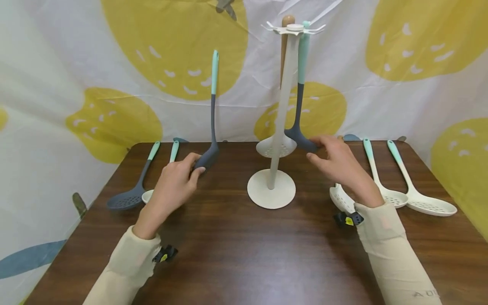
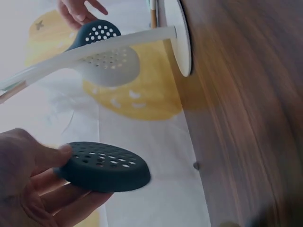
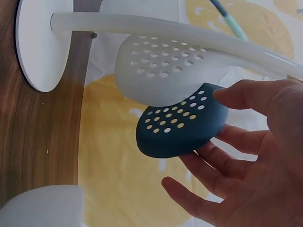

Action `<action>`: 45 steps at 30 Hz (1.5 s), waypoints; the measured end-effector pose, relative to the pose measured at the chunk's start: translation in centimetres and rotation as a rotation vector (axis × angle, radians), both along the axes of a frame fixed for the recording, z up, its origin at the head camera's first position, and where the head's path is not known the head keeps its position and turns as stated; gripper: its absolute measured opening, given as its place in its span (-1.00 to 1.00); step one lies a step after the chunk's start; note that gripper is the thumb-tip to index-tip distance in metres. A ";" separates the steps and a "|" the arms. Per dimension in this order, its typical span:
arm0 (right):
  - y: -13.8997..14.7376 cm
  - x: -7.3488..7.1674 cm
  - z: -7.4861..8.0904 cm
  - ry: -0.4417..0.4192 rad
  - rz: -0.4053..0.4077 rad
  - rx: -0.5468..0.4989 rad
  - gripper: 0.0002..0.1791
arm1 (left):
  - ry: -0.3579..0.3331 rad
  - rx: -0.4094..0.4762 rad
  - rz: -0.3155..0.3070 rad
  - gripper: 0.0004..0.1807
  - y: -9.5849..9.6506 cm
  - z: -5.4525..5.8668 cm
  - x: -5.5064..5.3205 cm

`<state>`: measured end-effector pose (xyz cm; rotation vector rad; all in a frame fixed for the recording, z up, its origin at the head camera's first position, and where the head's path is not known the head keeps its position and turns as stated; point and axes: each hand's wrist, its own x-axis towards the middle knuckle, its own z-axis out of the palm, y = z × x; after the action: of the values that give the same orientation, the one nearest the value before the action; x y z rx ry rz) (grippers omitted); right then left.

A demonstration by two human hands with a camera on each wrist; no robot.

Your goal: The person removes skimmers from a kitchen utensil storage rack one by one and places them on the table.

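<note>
A dark grey-blue skimmer [image 1: 213, 123] with a mint handle end stands upright in the air, handle up. My left hand [image 1: 175, 182] pinches it by its perforated bowl [image 2: 109, 168], thumb on one side and fingers beneath. A second dark skimmer [image 1: 299, 106] hangs at the white utensil stand [image 1: 284, 97]. My right hand [image 1: 339, 163] holds its bowl [image 3: 182, 123] loosely, the thumb at the rim and fingers behind, with one finger stretched away. Beside that bowl hangs a white perforated skimmer [image 3: 161, 68]; a wooden handle [image 1: 284, 55] shows at the stand's top.
On the table's left lie a dark slotted turner [image 1: 126, 200] and a white utensil [image 1: 147, 196] partly hidden behind my left hand. To the right lie white utensils, including a slotted one [image 1: 431, 206] and one [image 1: 342, 199] below my right wrist. A patterned cloth [image 1: 228, 118] hangs behind.
</note>
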<state>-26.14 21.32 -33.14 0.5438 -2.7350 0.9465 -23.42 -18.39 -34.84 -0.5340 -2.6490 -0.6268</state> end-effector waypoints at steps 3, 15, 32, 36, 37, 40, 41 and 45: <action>0.4 0.0 0.0 -0.006 -0.032 0.004 -0.63 | -0.005 -0.066 0.035 -0.75 -0.3 0.1 0.5; 0.9 -0.1 -1.1 0.153 -0.112 -0.019 -0.92 | 0.052 -0.347 0.056 -0.77 0.8 -0.1 1.4; 1.0 -0.1 -1.3 0.233 -0.021 -0.036 -0.86 | 0.088 -0.475 0.136 -0.78 2.0 -2.1 1.3; 1.2 -0.2 -1.4 0.263 -0.014 -0.014 -0.87 | 0.089 -0.491 0.140 -0.78 2.2 -2.6 1.0; 1.2 -0.2 -1.4 0.269 -0.012 -0.011 -0.87 | 0.090 -0.496 0.141 -0.77 2.2 -2.7 0.9; 1.3 -0.2 -1.5 0.291 -0.004 0.002 -0.88 | 0.082 -0.515 0.149 -0.75 2.3 -3.0 0.8; 1.3 -0.2 -1.5 0.299 0.001 0.005 -0.88 | 0.075 -0.520 0.152 -0.75 2.3 -3.1 0.8; 1.3 -0.2 -1.4 0.328 0.022 0.005 -0.87 | 0.044 -0.539 0.165 -0.75 2.2 -3.4 0.6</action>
<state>-26.34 22.67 -34.54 0.6659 -2.4434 0.7757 -22.85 -16.15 -38.26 -0.4530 -2.7717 0.1578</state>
